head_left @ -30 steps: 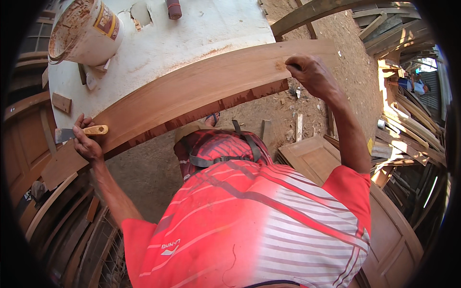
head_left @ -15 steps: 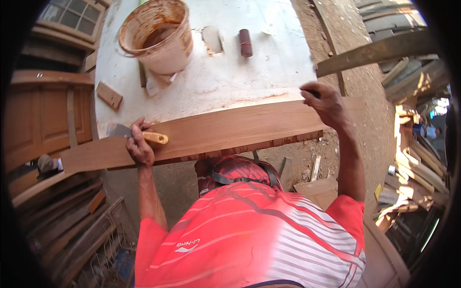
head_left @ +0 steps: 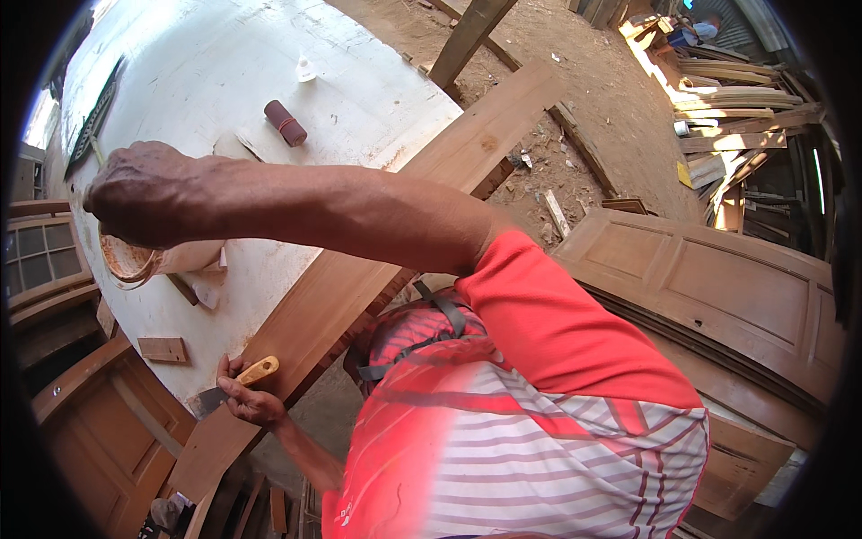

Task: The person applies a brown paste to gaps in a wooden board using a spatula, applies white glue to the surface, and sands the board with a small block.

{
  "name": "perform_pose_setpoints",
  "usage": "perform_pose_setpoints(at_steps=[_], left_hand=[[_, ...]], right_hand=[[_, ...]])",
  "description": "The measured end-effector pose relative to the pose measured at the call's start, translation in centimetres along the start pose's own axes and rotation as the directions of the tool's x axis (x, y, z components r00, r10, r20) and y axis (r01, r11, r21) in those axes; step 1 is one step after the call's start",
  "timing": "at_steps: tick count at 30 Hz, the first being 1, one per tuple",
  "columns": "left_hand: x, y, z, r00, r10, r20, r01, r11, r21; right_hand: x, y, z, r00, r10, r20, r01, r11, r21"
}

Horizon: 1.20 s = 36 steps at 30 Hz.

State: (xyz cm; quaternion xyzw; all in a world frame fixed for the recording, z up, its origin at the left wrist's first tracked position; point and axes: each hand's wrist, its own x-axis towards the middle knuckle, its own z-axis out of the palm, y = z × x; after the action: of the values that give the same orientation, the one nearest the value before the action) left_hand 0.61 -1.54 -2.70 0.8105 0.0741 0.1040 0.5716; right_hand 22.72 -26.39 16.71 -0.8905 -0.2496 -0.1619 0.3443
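Observation:
My left hand [head_left: 253,395] is closed around a putty knife with a yellow wooden handle [head_left: 260,370] and a flat grey blade [head_left: 212,401]. It rests at the near end of a long brown wooden board [head_left: 341,286]. My right arm reaches across to the left. At its end my right hand [head_left: 148,193] is a fist above the stained plastic bucket [head_left: 184,259], covering most of the bucket's mouth. What the fist holds, if anything, is hidden.
On the white tabletop [head_left: 359,85] are a dark red sandpaper roll [head_left: 285,123], a small white bottle [head_left: 305,69] and a small wood block [head_left: 163,349]. Panelled doors [head_left: 664,260] lie at the right. Stacked timber [head_left: 736,99] stands at the far right.
My right hand has swung from the board's right end to over the bucket at left. The view has turned, so table and board slant. The left hand keeps the putty knife.

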Motion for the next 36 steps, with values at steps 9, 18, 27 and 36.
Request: perform_pose_setpoints(at_steps=[9,18,27,36], left_hand=[[0.0,1.3,0.1,0.999,0.036,0.032,-0.039,0.996,0.086],[-6.7,11.7,16.0,0.814,0.248,0.526,-0.180,0.968,-0.178],[-7.7,15.3,26.2,0.650,0.452,0.612,-0.622,0.779,0.085],[-6.9,11.9,28.2,0.695,0.526,0.490,-0.704,0.636,0.316]], right_hand=[[-24.1,2.3,1.7,0.957,0.266,-0.114,-0.249,0.957,0.149],[-35.0,-2.0,-1.7,0.974,0.224,0.007,-0.217,0.935,0.280],[-46.0,2.1,-12.1,0.725,0.618,-0.305,-0.647,0.762,0.009],[-47.1,7.8,-15.1,0.720,0.647,-0.251,-0.694,0.675,-0.252]])
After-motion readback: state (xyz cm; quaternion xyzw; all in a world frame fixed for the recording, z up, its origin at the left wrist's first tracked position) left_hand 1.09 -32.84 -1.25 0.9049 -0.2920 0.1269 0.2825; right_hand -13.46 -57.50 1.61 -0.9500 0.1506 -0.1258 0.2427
